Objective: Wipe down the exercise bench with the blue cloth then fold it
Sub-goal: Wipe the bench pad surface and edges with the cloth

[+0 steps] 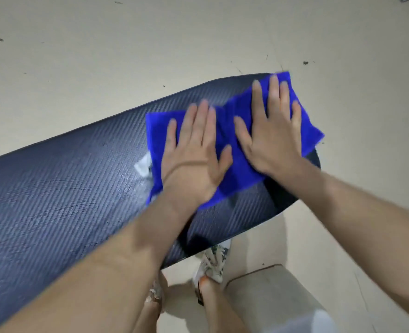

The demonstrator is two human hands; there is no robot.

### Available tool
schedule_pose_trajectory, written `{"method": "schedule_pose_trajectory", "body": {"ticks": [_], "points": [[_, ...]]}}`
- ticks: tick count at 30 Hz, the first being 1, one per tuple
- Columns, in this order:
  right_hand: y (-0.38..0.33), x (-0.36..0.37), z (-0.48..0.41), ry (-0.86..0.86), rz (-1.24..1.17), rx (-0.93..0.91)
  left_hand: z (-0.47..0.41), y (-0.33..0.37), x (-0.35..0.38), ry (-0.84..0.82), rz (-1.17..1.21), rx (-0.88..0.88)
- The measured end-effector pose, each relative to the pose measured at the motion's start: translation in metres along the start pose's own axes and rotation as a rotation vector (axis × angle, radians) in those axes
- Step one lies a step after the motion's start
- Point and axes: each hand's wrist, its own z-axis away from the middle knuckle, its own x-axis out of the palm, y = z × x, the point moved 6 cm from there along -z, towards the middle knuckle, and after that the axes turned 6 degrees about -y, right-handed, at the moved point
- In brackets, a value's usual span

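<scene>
**Cloth at the right end, the pad's length runs left**

The left hand (pixel 196 150) and right hand (pixel 274 135) lie flat, side by side, on the blue cloth (pixel 155 133). Fingers are straight and spread; neither grip closes on anything, palms only press. The cloth lies at the right end of the dark surface (pixel 66 188), whose long axis runs down-left. The left hand is nearer that stretch, so the wipe likely leads leftward.

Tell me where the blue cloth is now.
In the head view, the blue cloth lies spread at the right end of the exercise bench, pressed flat under the left hand and right hand.
</scene>
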Motion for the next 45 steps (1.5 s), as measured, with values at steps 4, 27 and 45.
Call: {"method": "schedule_pose_trajectory", "body": {"ticks": [4,27,45], "points": [[-0.012,-0.007,-0.035,0.03,-0.054,0.037,-0.038,-0.017,-0.01,0.026,-0.037,-0.035],[-0.092,0.012,-0.004,0.011,-0.067,0.003,0.016,-0.097,-0.017,0.022,0.019,-0.231],[-0.153,0.019,-0.001,-0.004,-0.062,-0.023,0.031,-0.161,-0.028,0.015,-0.005,-0.228]]}}
